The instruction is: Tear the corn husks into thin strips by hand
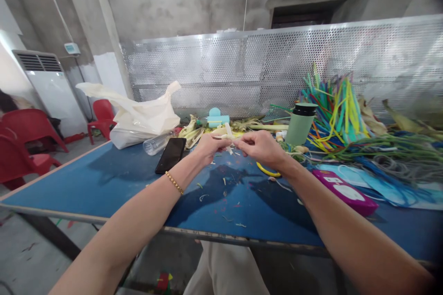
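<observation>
Left hand (206, 146) and right hand (260, 146), above the blue counter (134, 170); each grip pinches the pale strip (226, 137) between fingertips. Black phone (171, 155), near the left hand.

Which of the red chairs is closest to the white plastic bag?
The red chair just left of the white plastic bag, behind the table's far left corner. The other red chairs are farther left.
</observation>
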Demonstrator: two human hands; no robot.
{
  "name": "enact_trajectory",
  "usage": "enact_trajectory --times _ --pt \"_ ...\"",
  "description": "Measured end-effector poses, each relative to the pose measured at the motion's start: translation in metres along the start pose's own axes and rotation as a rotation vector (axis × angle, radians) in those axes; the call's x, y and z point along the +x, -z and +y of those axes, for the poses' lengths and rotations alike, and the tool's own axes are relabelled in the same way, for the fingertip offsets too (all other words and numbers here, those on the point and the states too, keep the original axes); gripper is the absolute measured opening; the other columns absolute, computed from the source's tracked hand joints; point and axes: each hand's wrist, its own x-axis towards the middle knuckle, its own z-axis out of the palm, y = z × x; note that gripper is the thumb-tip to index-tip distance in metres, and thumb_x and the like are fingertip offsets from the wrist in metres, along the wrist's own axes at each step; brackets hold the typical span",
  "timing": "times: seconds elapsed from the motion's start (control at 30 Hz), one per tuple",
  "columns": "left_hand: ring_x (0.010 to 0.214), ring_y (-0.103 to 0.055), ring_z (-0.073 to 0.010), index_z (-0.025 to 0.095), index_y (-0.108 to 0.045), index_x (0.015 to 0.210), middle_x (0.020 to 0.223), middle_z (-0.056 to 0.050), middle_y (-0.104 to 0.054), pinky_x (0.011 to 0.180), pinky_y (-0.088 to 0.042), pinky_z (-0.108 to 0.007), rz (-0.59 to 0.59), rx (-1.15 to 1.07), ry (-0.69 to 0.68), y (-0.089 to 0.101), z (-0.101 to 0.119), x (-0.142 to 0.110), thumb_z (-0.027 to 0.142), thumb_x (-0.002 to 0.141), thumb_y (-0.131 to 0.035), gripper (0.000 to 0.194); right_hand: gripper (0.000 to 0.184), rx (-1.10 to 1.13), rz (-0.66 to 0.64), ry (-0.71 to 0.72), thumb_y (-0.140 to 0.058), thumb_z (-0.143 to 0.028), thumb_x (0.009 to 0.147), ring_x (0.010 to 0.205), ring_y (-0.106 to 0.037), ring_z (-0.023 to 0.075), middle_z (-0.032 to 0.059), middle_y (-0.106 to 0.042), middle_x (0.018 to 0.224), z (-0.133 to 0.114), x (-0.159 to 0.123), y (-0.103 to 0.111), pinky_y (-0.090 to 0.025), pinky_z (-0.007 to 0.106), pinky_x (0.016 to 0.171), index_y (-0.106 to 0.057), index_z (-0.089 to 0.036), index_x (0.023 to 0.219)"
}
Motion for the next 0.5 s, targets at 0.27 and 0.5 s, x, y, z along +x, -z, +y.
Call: enact_trajectory --times 0.27,0.5 --pt "0.048 -0.045 -0.0067 0.011 -0.06 0.061 0.053 0.001 -0.054 0.049 -0.03 -0.024 -0.008 -0.037 -0.009 -0.001 -0.003 0.001 0.014 0.057 -0.079 0.02 0.029 0.187 -0.054 -0.208 -0.059 -0.036 0.077 0.042 -0.048 0.0091 0.0018 -0.064 0.052 0.012 0.002 -0.022 -0.032 0.022 0.045 -0.071 -0.014 0.063" --pt "0.045 -0.043 -0.0055 0.01 -0.061 0.067 0.059 0.002 -0.056 0.047 -0.027 -0.024 -0.024 -0.088 -0.003 0.0 -0.001 0.001 0.014 0.057 -0.079 0.021 0.032 0.387 -0.023 -0.349 -0.061 -0.04 0.076 0.033 -0.042 0.0079 0.0009 -0.056 0.041 0.005 0.0 -0.023 -0.03 0.021 0.036 -0.068 -0.013 0.06"
